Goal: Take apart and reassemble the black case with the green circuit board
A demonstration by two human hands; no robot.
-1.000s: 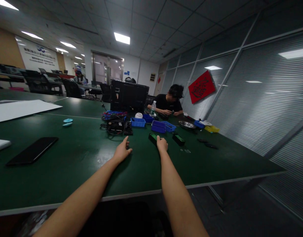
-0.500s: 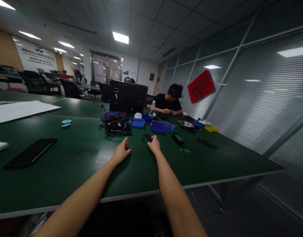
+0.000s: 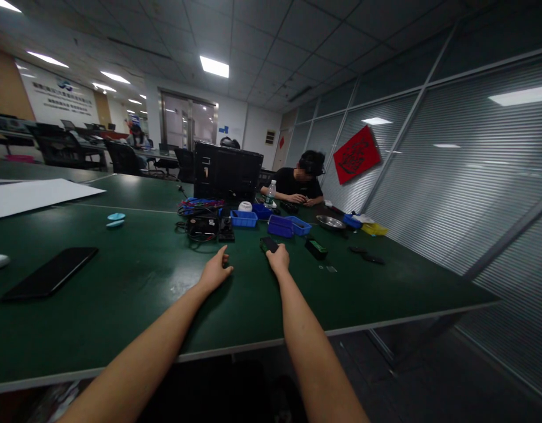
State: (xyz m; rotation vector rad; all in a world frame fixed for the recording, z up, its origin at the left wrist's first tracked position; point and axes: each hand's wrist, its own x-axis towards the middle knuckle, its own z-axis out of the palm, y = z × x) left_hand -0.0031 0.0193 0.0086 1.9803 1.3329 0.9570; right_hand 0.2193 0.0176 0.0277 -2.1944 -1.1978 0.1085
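Note:
My right hand [image 3: 279, 259] grips the near end of a small black rectangular box [image 3: 268, 243] with some green along its side, at the middle of the green table [image 3: 134, 317]. My fingers cover part of the box. Left of it, my left hand [image 3: 215, 271] rests over the tabletop with thumb and fingers apart, holding nothing. Another black box with a green top [image 3: 315, 248] lies to the right of my right hand. Just past that are two flat black pieces [image 3: 372, 258], and a small clear piece [image 3: 331, 269] lies nearer me.
Beyond my hands stand blue bins [image 3: 243, 218], a black device with cables [image 3: 203, 228], a water bottle [image 3: 271, 194], a ball [image 3: 245, 206] and a monitor [image 3: 227, 173]. A metal bowl [image 3: 330, 222] sits right. A black tablet-like slab [image 3: 50, 273] lies left. A person [image 3: 297, 185] sits across.
My right hand has turned the black box slightly and shifted it a little to the right. The left hand stays in nearly the same place. The camera view has shifted slightly.

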